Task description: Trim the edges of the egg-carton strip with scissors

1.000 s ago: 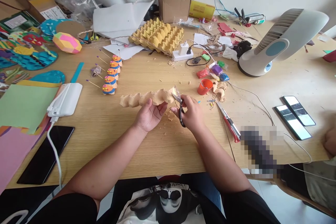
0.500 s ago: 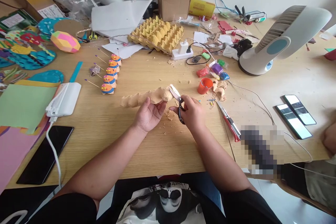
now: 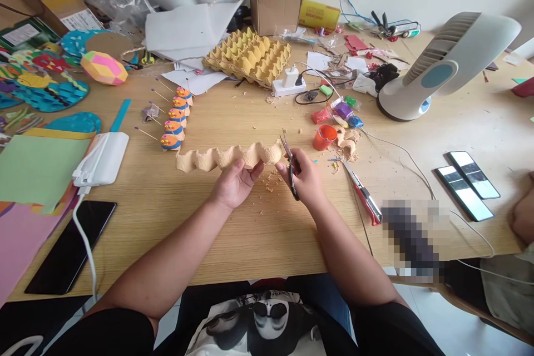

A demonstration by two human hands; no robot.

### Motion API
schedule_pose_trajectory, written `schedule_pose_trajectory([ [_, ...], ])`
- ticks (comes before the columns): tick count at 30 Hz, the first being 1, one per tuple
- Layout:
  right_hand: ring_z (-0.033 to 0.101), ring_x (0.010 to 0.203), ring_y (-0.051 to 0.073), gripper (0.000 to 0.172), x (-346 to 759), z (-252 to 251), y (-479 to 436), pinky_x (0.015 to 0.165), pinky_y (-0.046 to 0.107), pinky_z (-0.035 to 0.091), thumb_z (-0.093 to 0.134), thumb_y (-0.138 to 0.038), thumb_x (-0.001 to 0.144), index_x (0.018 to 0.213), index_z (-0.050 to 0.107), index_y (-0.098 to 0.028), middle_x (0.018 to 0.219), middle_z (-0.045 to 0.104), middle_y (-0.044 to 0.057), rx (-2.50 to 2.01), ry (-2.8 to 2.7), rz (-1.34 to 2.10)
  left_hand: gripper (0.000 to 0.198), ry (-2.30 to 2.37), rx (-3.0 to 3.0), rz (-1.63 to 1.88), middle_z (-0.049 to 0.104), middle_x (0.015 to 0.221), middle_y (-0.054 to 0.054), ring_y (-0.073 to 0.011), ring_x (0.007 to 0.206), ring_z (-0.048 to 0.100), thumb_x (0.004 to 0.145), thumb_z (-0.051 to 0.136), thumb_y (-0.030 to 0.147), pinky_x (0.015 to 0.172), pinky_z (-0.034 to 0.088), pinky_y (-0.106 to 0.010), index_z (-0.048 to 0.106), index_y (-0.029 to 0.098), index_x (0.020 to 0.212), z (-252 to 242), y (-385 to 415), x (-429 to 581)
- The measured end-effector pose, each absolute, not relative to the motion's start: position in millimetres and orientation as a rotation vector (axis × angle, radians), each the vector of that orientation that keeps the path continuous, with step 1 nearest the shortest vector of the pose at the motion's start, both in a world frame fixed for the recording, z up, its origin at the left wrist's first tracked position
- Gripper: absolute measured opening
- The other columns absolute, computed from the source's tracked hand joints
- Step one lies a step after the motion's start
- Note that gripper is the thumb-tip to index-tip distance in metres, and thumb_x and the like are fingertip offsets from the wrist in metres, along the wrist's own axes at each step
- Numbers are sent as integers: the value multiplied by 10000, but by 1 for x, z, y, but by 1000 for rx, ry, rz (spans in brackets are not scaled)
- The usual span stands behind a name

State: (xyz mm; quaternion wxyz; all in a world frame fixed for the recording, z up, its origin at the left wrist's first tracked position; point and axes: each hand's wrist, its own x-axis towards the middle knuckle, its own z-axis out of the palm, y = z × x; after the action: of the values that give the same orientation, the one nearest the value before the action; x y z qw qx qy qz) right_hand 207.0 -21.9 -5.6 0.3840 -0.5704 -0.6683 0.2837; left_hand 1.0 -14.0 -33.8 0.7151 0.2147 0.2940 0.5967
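A bumpy, light orange egg-carton strip (image 3: 227, 157) lies across my left hand (image 3: 234, 184), which grips it from below near its right half. My right hand (image 3: 306, 178) holds black-handled scissors (image 3: 291, 169) at the strip's right end, blades pointing up and away from me. The right thumb is close to that end of the strip. Small orange shavings (image 3: 271, 182) are scattered on the table under and between my hands. Left of the strip's far side stands a row of several painted carton figures (image 3: 171, 141) with thin sticks.
An orange-red cup (image 3: 324, 137) and carton scraps (image 3: 348, 142) stand right of my hands, with a utility knife (image 3: 365, 197) nearer me. Farther back are a yellow egg tray (image 3: 250, 55), a power strip (image 3: 287, 86) and a white fan (image 3: 434, 72). A person's arm shows at the right edge.
The strip has turned, showing more of its bumpy side, and its left end reaches farther left. The scissors have shifted slightly right, with blades now pointing more upright.
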Motion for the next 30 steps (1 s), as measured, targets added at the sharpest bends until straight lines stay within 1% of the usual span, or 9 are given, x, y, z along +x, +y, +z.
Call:
schedule_pose_trajectory([
  [4, 513, 691, 175, 502, 207, -6, -22, 645, 288, 337, 694, -704, 939, 1105, 663, -231, 776, 579, -17, -1469, -1770, 677, 450, 634, 497, 1321, 845, 1194, -19, -202, 1105, 803, 745, 978, 335, 933, 681, -279, 800, 279, 1154, -33, -13, 0],
  [8, 550, 721, 195, 498, 209, -6, -20, 666, 296, 364, 770, -675, 901, 1112, 685, -232, 814, 623, 7, -1544, -1814, 563, 403, 659, 549, 1324, 845, 1173, -15, -197, 1070, 801, 742, 972, 357, 899, 682, -274, 812, 280, 1103, -33, -13, -2],
  [10, 571, 745, 215, 474, 210, -5, -20, 678, 305, 374, 800, -646, 894, 1107, 700, -235, 834, 647, 26, -1594, -1842, 458, 382, 686, 572, 1346, 837, 1210, -13, -212, 1135, 786, 750, 952, 367, 921, 677, -292, 802, 287, 1092, -34, -13, -2],
  [13, 591, 776, 240, 434, 212, -2, -20, 695, 318, 384, 803, -616, 911, 1108, 721, -239, 848, 671, 50, -1631, -1898, 326, 414, 713, 615, 1383, 817, 1281, -22, -245, 1299, 726, 754, 921, 361, 1010, 655, -340, 774, 296, 1136, -35, -12, -4],
  [16, 602, 795, 252, 436, 213, 1, -20, 709, 327, 389, 800, -613, 918, 1117, 731, -230, 871, 693, 67, -1622, -1959, 280, 461, 734, 637, 1399, 815, 1272, -26, -255, 1367, 685, 753, 900, 371, 1060, 633, -368, 750, 302, 1183, -36, -10, -6],
  [22, 601, 767, 238, 432, 218, 3, -18, 689, 315, 363, 818, -570, 908, 1146, 744, -217, 861, 704, 62, -1574, -2039, 351, 458, 750, 638, 1406, 819, 1249, -14, -266, 1355, 690, 749, 861, 379, 1070, 633, -410, 747, 317, 1189, -37, -9, -7],
  [27, 572, 719, 224, 393, 223, 2, -17, 656, 308, 319, 830, -563, 897, 1095, 755, -232, 802, 685, 45, -1567, -2027, 352, 405, 733, 586, 1423, 829, 1219, 3, -252, 1284, 731, 728, 870, 335, 1041, 651, -393, 763, 322, 1119, -35, -9, -7],
  [30, 559, 697, 218, 384, 225, 1, -16, 640, 305, 295, 821, -589, 904, 1068, 757, -247, 759, 665, 31, -1574, -2030, 361, 427, 736, 563, 1433, 830, 1201, 9, -248, 1278, 736, 724, 862, 313, 1025, 655, -386, 753, 328, 1136, -34, -9, -7],
])
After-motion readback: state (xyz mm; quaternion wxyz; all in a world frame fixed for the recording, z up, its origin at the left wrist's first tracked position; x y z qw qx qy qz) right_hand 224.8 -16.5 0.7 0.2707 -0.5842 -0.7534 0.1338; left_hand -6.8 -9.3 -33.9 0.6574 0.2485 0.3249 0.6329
